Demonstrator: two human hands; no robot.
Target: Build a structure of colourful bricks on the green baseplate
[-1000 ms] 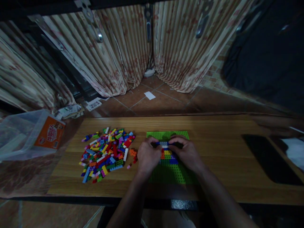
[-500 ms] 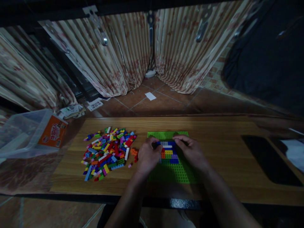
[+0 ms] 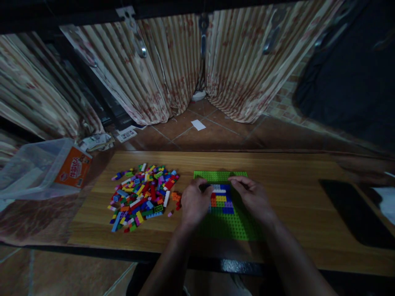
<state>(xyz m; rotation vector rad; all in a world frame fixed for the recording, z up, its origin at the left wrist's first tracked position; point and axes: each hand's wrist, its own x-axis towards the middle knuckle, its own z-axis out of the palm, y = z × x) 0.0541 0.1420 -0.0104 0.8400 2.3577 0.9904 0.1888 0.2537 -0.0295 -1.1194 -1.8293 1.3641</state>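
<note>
A green studded baseplate (image 3: 233,230) lies on the wooden table (image 3: 290,193) in front of me. A small patch of bricks (image 3: 222,199) in blue, white, yellow, red and purple is built on it. My left hand (image 3: 194,202) rests on the plate's left side, fingers curled against the left end of the top blue row. My right hand (image 3: 253,197) sits on the right side, fingertips pinched at the upper right of the build. Whether either hand holds a loose brick is hidden in the dim light.
A heap of loose coloured bricks (image 3: 143,196) lies to the left of the plate. A clear plastic tub (image 3: 33,168) with an orange label stands at the far left. A dark flat slab (image 3: 354,213) lies at the right. Striped curtains (image 3: 173,70) hang beyond the table.
My hands have spread slightly apart, uncovering more of the brick build. The view has drifted a little to the left, so everything sits further right.
</note>
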